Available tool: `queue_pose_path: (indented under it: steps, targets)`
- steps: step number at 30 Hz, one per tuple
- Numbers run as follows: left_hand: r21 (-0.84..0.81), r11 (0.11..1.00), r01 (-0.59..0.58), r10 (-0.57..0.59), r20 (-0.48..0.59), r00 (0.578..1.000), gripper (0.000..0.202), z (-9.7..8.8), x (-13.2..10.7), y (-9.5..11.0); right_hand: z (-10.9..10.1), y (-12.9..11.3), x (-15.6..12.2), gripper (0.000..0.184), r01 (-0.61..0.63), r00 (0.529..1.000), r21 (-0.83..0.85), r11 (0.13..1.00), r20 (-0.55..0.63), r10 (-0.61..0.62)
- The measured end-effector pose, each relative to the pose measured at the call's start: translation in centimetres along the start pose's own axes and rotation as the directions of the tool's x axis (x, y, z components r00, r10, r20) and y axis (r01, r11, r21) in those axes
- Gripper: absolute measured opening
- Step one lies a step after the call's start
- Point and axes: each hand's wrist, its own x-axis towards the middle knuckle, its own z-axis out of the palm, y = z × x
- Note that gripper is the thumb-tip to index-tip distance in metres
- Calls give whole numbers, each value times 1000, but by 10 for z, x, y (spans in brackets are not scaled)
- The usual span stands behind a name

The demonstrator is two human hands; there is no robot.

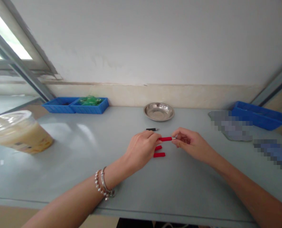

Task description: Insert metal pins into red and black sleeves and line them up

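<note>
Between my two hands is a red pen (166, 139) with a silver tip pointing right. My left hand (142, 145) is closed around its left part, and a bracelet (103, 183) hangs at that wrist. The fingers of my right hand (188, 142) pinch at the silver tip. Two more red pieces, an upper one (158, 148) and a lower one (159, 155), lie on the table beside my left hand, which partly hides them. Just beyond that hand rests a black pen piece (152, 129) with a silver tip.
A round metal dish (158, 111) stands near the wall. Back left are two joined blue bins (88, 109), one with green items (91, 100). A lidded drink cup (19, 133) is at the left. Another blue bin (259, 115) and blurred-out flat items (231, 126) lie right.
</note>
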Motion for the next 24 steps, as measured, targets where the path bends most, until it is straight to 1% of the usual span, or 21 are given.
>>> queue_pose_path:
  steps: [3, 6, 8, 11, 13, 15, 16, 18, 19, 20, 21, 22, 23, 24]
  targets:
    - [-11, 1000, 6, -6, 9, 1000, 25, -1, 0, 0, 2, 0, 0, 39, -32, 999, 111, 993, 17, 31]
    - [-10, 1000, -5, 5, 22, 1000, 25, -1, -1, 0, 4, -3, 0, 35, -64, 997, 204, 977, 45, 56]
    - [-13, 1000, -3, 3, 33, 999, 24, -1, -2, 0, 5, -4, 0, 31, -70, 997, 248, 966, 41, 62]
    - [-54, 998, 25, -23, 46, 999, 25, -1, -1, 1, 5, -6, 0, 26, -53, 998, 289, 956, -6, 58]
    - [-130, 989, 66, -61, 40, 997, 23, -2, 1, 1, 5, -7, 0, 24, -29, 998, 298, 954, -48, 45]
    - [-271, 953, 132, -118, 69, 991, 21, -3, 3, 1, 3, -8, -1, 23, 3, 996, 288, 957, -87, 23]
    - [-364, 915, 175, -146, 106, 984, 21, -4, 5, 0, 2, -8, -2, 22, 23, 994, 281, 960, -105, 7]
    - [-544, 794, 271, -181, 215, 960, 23, -6, 8, -3, -2, -8, -3, 21, 70, 990, 270, 960, -134, -34]
    - [-607, 728, 319, -191, 268, 945, 26, -7, 10, -5, -4, -8, -3, 21, 92, 987, 263, 961, -151, -53]
    - [-641, 679, 359, -199, 310, 930, 28, -9, 11, -7, -7, -7, -4, 22, 109, 983, 242, 964, -173, -68]
    - [-650, 653, 389, -208, 340, 917, 30, -11, 12, -9, -10, -6, -4, 23, 119, 977, 201, 972, -199, -78]
    - [-632, 660, 406, -218, 356, 909, 29, -13, 13, -10, -13, -5, -4, 23, 116, 970, 134, 984, -228, -83]
    - [-586, 700, 408, -230, 355, 906, 27, -15, 13, -12, -16, -4, -4, 22, 97, 963, 46, 994, -256, -82]
    - [-513, 762, 395, -245, 336, 909, 23, -16, 14, -13, -19, -2, -3, 20, 68, 957, -52, 996, -278, -80]
